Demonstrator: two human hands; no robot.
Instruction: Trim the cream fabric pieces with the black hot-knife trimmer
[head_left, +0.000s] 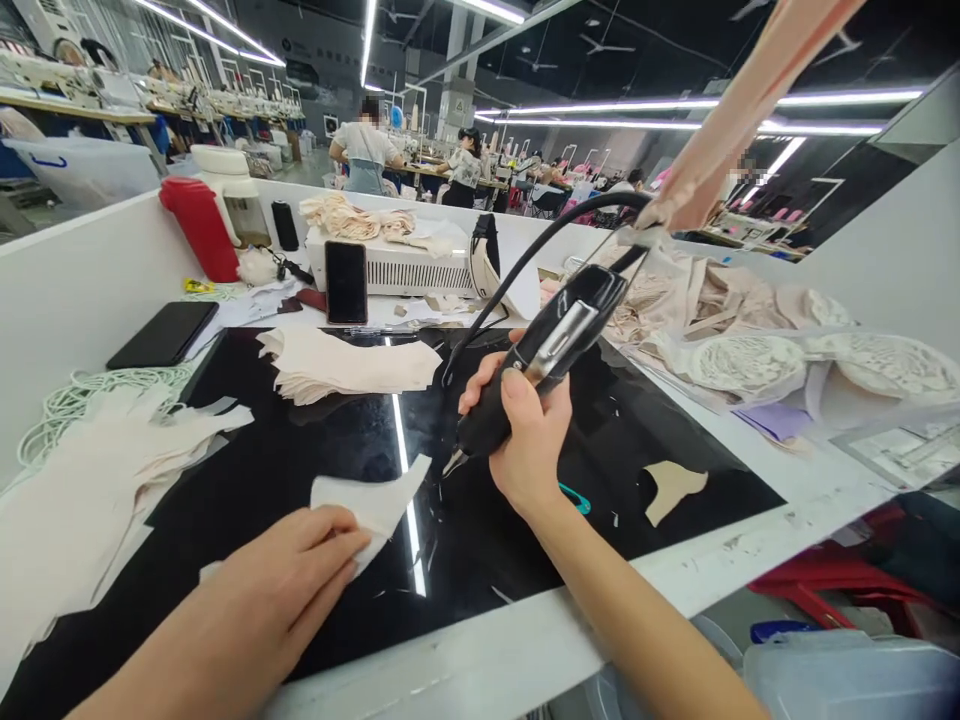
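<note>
My right hand [534, 440] wraps round a black corded handheld cutter [577, 310], thumb on its side. Its thin metal tip [453, 462] points down and left, close over a glossy black work surface [480, 550]. My left hand [281, 570] pinches a white, curved fabric piece [390, 503], which lies to the left of the tip, apart from it. Part of that piece is hidden under my fingers. Beyond it lies a stack of cream fabric pieces [352, 365]. A bigger pile of cut pieces [82, 490] spreads at the left.
A beige fabric scrap [673, 488] and a teal tool [574, 498] lie right of my wrist. Lace bra parts [735, 360] are heaped at the right. A phone [346, 283] leans against a vented white box [412, 268]. A black cable [540, 240] arches behind the cutter.
</note>
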